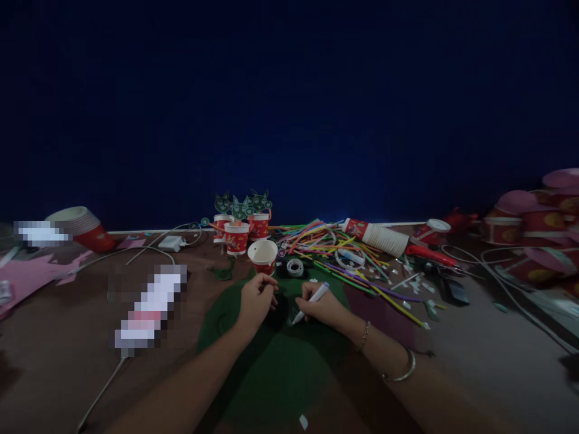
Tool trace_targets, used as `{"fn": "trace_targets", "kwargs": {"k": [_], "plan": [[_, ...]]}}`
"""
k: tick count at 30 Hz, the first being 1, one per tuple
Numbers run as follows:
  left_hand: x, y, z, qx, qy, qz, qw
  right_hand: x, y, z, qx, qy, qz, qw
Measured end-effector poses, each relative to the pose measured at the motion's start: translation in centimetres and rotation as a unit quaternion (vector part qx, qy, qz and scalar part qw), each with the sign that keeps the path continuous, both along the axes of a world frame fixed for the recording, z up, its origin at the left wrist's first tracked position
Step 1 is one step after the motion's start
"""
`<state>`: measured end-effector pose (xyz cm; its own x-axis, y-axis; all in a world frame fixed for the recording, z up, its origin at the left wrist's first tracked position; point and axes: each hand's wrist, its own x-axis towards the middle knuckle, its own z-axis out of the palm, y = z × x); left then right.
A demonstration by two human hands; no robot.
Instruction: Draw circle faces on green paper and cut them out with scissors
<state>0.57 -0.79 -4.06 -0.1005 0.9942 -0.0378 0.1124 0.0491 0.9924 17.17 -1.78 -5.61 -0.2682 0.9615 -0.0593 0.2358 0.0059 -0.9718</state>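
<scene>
A white marker (311, 303) is gripped in my right hand (319, 301), its tip down at the green paper (280, 374). Faint pale lines show on the paper by the tip. My left hand (260, 298) rests on the same sheet to the left, fingers loosely curled and apart, with nothing visible in them. Just beyond it stands an open red and white paper cup (263, 255). A roll of tape (295, 267) lies to the right of that cup. Farther back, three red cups (236, 239) carry green animal-face cutouts (241, 208).
Colourful pipe cleaners (312, 238) lie in a heap at the back, beside a toppled cup stack (377, 236). A red-handled tool (432, 255) and paper scraps are on the right. Cups with pink tops (518, 208) stand far right. A blurred-out phone-like object (151, 307) and cable lie left.
</scene>
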Motion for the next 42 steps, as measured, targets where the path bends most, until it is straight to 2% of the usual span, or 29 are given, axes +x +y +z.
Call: {"fn": "trace_targets", "kwargs": {"k": [4, 11, 17, 22, 25, 31, 37, 42], "plan": [[-0.2, -0.2, 0.1, 0.028, 0.016, 0.025, 0.999, 0.0, 0.1, 0.4, 0.003, 0.007, -0.026, 1.0], [-0.8, -0.5, 0.7, 0.138, 0.031, 0.069, 0.988, 0.0, 0.3, 0.8, -0.021, 0.046, -0.088, 0.995], [-0.8, -0.2, 0.3, 0.126, 0.008, 0.048, 0.991, 0.3, 0.5, 0.8, -0.034, 0.052, -0.173, 0.983], [-0.6, 0.1, -0.1, 0.043, 0.025, 0.002, 0.999, 0.4, 0.4, 0.7, -0.029, 0.055, -0.167, 0.984], [-0.6, 0.2, -0.1, 0.02, 0.025, -0.011, 0.999, 0.4, 0.4, 0.7, -0.027, 0.057, -0.164, 0.984], [-0.8, 0.6, -0.4, 0.01, 0.001, 0.005, 1.0, 0.3, 0.0, 1.3, 0.038, 0.098, -0.151, 0.983], [-0.6, 0.7, -0.5, 0.002, 0.0, 0.001, 1.0, -0.2, 0.0, 1.2, 0.019, 0.09, -0.057, 0.994], [-0.5, 0.6, -0.3, 0.003, -0.002, -0.001, 1.0, -0.3, 0.1, 0.5, 0.007, 0.043, -0.047, 0.998]]}}
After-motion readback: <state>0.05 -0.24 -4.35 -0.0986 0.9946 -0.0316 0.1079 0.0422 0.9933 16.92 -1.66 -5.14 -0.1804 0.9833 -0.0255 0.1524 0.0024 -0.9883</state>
